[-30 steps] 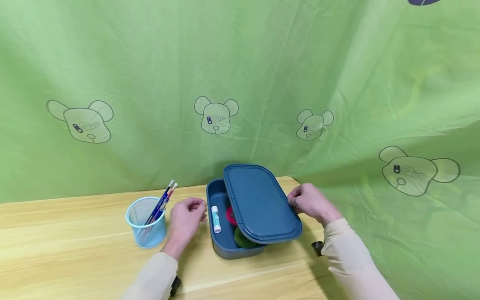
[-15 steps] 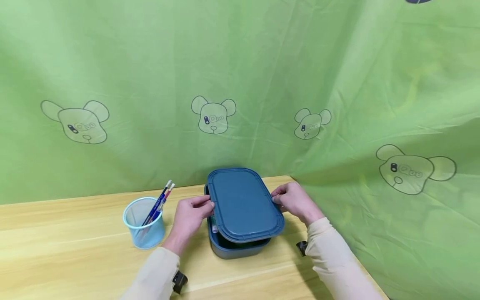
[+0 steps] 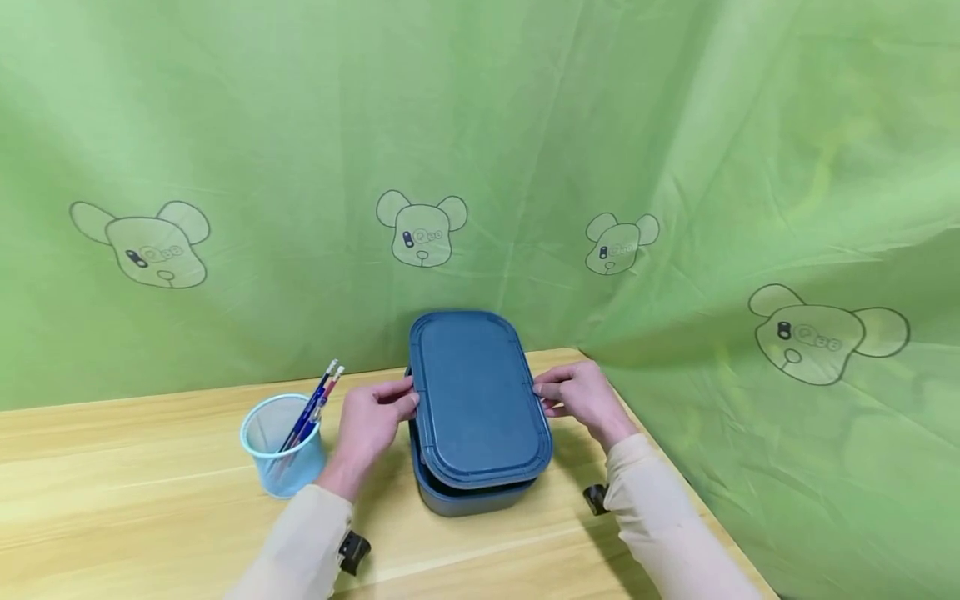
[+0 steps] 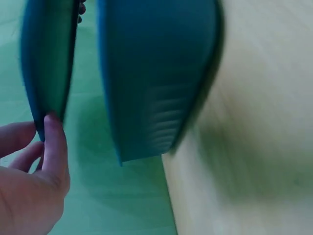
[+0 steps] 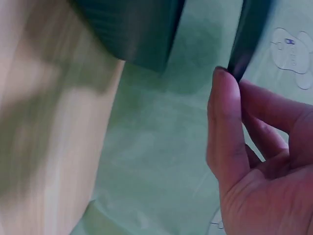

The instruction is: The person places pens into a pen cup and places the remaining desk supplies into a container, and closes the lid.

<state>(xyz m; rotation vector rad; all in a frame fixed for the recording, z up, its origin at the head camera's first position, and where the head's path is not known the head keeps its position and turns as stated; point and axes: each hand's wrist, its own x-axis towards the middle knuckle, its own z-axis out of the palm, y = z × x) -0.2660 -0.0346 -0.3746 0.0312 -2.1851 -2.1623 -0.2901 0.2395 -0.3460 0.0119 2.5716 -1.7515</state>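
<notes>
A dark blue rectangular lid (image 3: 480,396) with rounded corners hangs over the matching blue box (image 3: 472,502), covering nearly all of its opening. My left hand (image 3: 373,425) pinches the lid's left edge between thumb and fingers. On the opposite edge my right hand (image 3: 588,400) holds the lid in the same kind of pinch. Both wrist views show a gap between the lid (image 4: 49,63) and the box (image 4: 151,88). What lies inside the box is hidden beneath the lid.
Left of the box a light blue mesh pen cup (image 3: 288,467) holds several pencils (image 3: 311,412). The wooden table (image 3: 150,492) ends at a green curtain (image 3: 300,167) behind and on the right.
The lid has moved left over the box, hiding the glue stick and the red and green things inside. My left hand has taken hold of its left edge.
</notes>
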